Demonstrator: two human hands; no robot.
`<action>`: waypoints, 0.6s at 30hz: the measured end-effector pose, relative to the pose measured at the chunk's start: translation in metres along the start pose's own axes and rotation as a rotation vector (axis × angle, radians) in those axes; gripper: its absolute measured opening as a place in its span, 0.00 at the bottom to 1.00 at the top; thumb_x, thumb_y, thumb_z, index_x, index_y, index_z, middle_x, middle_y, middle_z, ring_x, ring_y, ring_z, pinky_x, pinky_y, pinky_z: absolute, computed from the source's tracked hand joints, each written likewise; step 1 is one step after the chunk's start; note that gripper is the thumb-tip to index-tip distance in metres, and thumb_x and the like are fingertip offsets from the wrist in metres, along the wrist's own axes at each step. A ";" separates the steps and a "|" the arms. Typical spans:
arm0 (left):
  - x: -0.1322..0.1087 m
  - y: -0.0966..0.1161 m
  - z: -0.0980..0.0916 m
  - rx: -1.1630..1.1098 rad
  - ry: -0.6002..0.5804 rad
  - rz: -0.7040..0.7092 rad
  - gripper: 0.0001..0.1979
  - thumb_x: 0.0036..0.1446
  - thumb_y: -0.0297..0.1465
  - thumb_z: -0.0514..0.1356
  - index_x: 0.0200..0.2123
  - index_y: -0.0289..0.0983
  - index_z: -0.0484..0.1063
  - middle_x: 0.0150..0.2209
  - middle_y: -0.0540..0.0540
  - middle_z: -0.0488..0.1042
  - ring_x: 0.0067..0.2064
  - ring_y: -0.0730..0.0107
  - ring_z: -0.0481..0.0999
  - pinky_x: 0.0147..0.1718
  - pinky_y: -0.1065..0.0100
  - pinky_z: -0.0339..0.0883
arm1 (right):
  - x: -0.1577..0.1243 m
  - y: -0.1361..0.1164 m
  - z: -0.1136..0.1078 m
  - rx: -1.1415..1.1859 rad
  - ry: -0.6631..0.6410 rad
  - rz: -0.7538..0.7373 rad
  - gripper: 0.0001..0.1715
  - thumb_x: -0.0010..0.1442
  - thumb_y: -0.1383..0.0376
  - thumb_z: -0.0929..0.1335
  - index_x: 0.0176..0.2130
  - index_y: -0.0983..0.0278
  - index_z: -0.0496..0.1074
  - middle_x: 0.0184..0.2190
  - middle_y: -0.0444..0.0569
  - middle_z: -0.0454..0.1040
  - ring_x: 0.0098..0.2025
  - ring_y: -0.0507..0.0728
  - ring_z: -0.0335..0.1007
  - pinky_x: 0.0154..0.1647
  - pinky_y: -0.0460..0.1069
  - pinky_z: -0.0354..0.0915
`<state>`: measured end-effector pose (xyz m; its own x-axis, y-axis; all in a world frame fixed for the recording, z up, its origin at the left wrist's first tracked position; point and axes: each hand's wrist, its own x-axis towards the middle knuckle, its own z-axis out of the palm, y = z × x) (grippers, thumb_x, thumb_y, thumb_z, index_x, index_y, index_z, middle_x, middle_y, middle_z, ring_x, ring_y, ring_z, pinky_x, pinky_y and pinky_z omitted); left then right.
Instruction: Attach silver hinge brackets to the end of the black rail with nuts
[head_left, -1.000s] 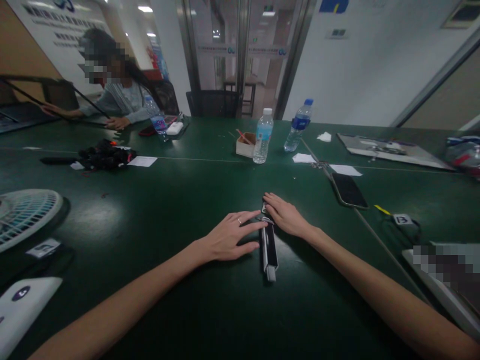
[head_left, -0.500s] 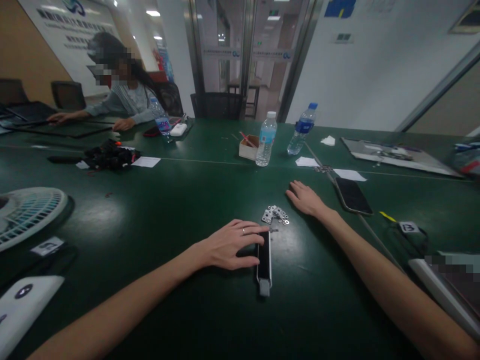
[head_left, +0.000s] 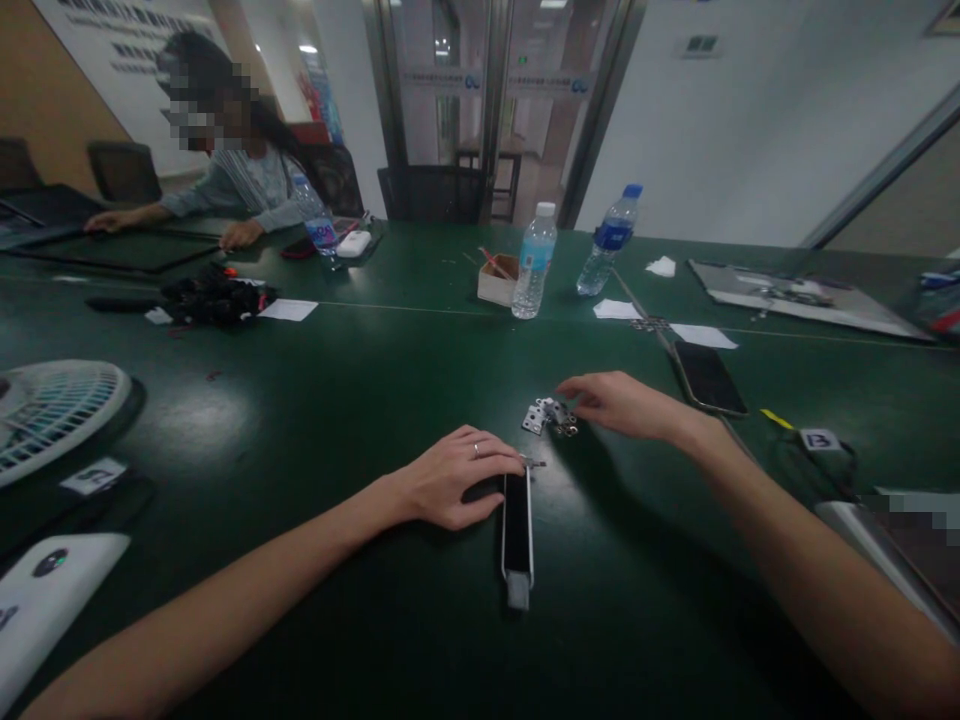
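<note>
A long, narrow channel-like piece with pale metal side walls and a dark inside (head_left: 517, 530) lies lengthwise in front of me, a grey block at its near end. My left hand (head_left: 461, 480), with a ring on one finger, has its fingers over the far end and its thumb against the left side. A small metal pin-like part (head_left: 534, 463) pokes out by the fingertips. Beyond it sits a small pile of metal plates and rings (head_left: 551, 415). My right hand (head_left: 619, 405) hovers at the pile's right edge, fingers bent and apart, with nothing visible in them.
Two water bottles (head_left: 535, 260) (head_left: 609, 240) and a small box (head_left: 496, 282) stand farther back. A phone (head_left: 709, 377) lies right, a white fan (head_left: 64, 415) left. Another person (head_left: 255, 185) sits across the green table at the far left.
My right hand has lifted off the table and moved left to the metal pile, its fingers bending. My left hand and the channel piece have shifted slightly left and toward me.
</note>
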<state>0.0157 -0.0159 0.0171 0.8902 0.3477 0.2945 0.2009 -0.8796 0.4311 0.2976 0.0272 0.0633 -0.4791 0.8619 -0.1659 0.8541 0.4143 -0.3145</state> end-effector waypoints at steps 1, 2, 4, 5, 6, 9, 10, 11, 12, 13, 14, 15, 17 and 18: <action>0.000 -0.001 0.001 0.013 0.016 -0.008 0.19 0.60 0.29 0.55 0.55 0.37 0.64 0.53 0.41 0.71 0.54 0.60 0.69 0.54 0.57 0.59 | -0.001 0.003 -0.002 -0.002 0.016 0.014 0.22 0.60 0.69 0.64 0.53 0.65 0.70 0.47 0.53 0.77 0.43 0.57 0.76 0.46 0.51 0.71; -0.001 -0.002 0.002 0.030 0.033 -0.021 0.18 0.60 0.28 0.55 0.54 0.36 0.65 0.52 0.40 0.72 0.53 0.60 0.70 0.53 0.58 0.60 | -0.001 0.007 -0.003 -0.009 0.030 0.026 0.22 0.59 0.69 0.64 0.53 0.65 0.71 0.47 0.53 0.77 0.42 0.57 0.76 0.46 0.51 0.71; -0.001 -0.004 0.004 0.064 0.059 -0.050 0.16 0.60 0.27 0.55 0.52 0.36 0.67 0.50 0.40 0.73 0.51 0.61 0.71 0.50 0.59 0.62 | -0.001 0.013 -0.004 -0.037 0.045 0.048 0.22 0.58 0.69 0.65 0.53 0.64 0.71 0.45 0.52 0.77 0.42 0.57 0.75 0.45 0.51 0.71; -0.001 -0.004 0.005 0.080 0.067 -0.060 0.14 0.61 0.27 0.55 0.50 0.36 0.68 0.49 0.40 0.73 0.50 0.61 0.72 0.49 0.60 0.63 | -0.001 0.015 -0.003 -0.050 0.039 0.053 0.22 0.58 0.69 0.65 0.52 0.64 0.72 0.44 0.52 0.78 0.42 0.57 0.75 0.45 0.51 0.71; -0.001 -0.005 0.005 0.093 0.072 -0.068 0.13 0.61 0.27 0.54 0.49 0.36 0.69 0.49 0.41 0.73 0.49 0.62 0.72 0.48 0.60 0.63 | 0.000 0.017 -0.002 -0.060 0.024 0.054 0.21 0.57 0.69 0.66 0.51 0.64 0.72 0.42 0.51 0.78 0.42 0.57 0.75 0.45 0.51 0.71; -0.001 -0.007 0.007 0.119 0.080 -0.086 0.10 0.63 0.28 0.53 0.46 0.36 0.69 0.47 0.42 0.74 0.48 0.63 0.72 0.46 0.61 0.64 | 0.004 0.019 0.005 -0.078 -0.038 0.046 0.17 0.56 0.69 0.66 0.46 0.64 0.75 0.38 0.49 0.79 0.39 0.56 0.75 0.42 0.50 0.70; -0.001 -0.007 0.008 0.123 0.080 -0.094 0.10 0.63 0.28 0.53 0.46 0.36 0.69 0.47 0.42 0.74 0.48 0.63 0.72 0.46 0.61 0.64 | 0.005 0.019 0.007 -0.080 -0.053 0.042 0.15 0.56 0.68 0.66 0.44 0.64 0.75 0.37 0.49 0.78 0.38 0.56 0.75 0.41 0.50 0.70; -0.001 -0.007 0.008 0.126 0.076 -0.104 0.10 0.64 0.28 0.53 0.46 0.36 0.69 0.46 0.42 0.74 0.48 0.63 0.72 0.46 0.61 0.64 | 0.006 0.018 0.008 -0.082 -0.060 0.039 0.13 0.57 0.68 0.66 0.42 0.64 0.75 0.37 0.49 0.78 0.38 0.56 0.75 0.40 0.50 0.70; 0.000 -0.007 0.008 0.127 0.069 -0.114 0.10 0.64 0.28 0.53 0.46 0.35 0.69 0.46 0.42 0.74 0.48 0.63 0.72 0.46 0.61 0.64 | 0.007 0.018 0.009 -0.084 -0.062 0.037 0.12 0.57 0.67 0.66 0.41 0.64 0.75 0.36 0.49 0.78 0.37 0.56 0.74 0.40 0.50 0.69; 0.000 -0.007 0.008 0.126 0.062 -0.123 0.10 0.64 0.28 0.53 0.46 0.35 0.69 0.46 0.42 0.73 0.47 0.63 0.72 0.45 0.61 0.64 | 0.007 0.018 0.010 -0.084 -0.062 0.038 0.12 0.57 0.68 0.65 0.40 0.65 0.76 0.36 0.50 0.78 0.37 0.56 0.74 0.40 0.50 0.69; 0.000 -0.007 0.007 0.125 0.056 -0.133 0.10 0.64 0.28 0.53 0.46 0.35 0.69 0.46 0.42 0.73 0.47 0.63 0.72 0.45 0.62 0.64 | 0.008 0.018 0.010 -0.083 -0.062 0.042 0.11 0.56 0.68 0.65 0.39 0.65 0.76 0.35 0.50 0.78 0.36 0.57 0.74 0.40 0.50 0.68; 0.000 -0.007 0.007 0.123 0.050 -0.145 0.10 0.64 0.28 0.53 0.46 0.35 0.69 0.45 0.42 0.74 0.46 0.63 0.72 0.45 0.62 0.64 | 0.008 0.017 0.010 -0.080 -0.065 0.046 0.11 0.56 0.68 0.65 0.39 0.64 0.76 0.35 0.50 0.78 0.36 0.57 0.74 0.39 0.51 0.68; 0.001 -0.007 0.007 0.119 0.039 -0.166 0.09 0.63 0.28 0.54 0.46 0.34 0.69 0.44 0.42 0.74 0.45 0.64 0.72 0.44 0.62 0.64 | 0.007 0.017 0.010 -0.072 -0.070 0.056 0.11 0.56 0.68 0.65 0.38 0.64 0.76 0.35 0.50 0.78 0.36 0.57 0.74 0.38 0.51 0.68; 0.001 -0.007 0.007 0.118 0.034 -0.175 0.09 0.63 0.28 0.54 0.45 0.34 0.69 0.44 0.42 0.74 0.45 0.64 0.72 0.44 0.62 0.64 | 0.007 0.017 0.010 -0.068 -0.073 0.061 0.11 0.55 0.68 0.66 0.38 0.64 0.76 0.35 0.50 0.78 0.36 0.57 0.74 0.38 0.51 0.68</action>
<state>0.0184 -0.0117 0.0084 0.8234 0.5076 0.2536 0.3994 -0.8359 0.3764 0.3063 0.0374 0.0475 -0.4375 0.8635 -0.2509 0.8925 0.3829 -0.2383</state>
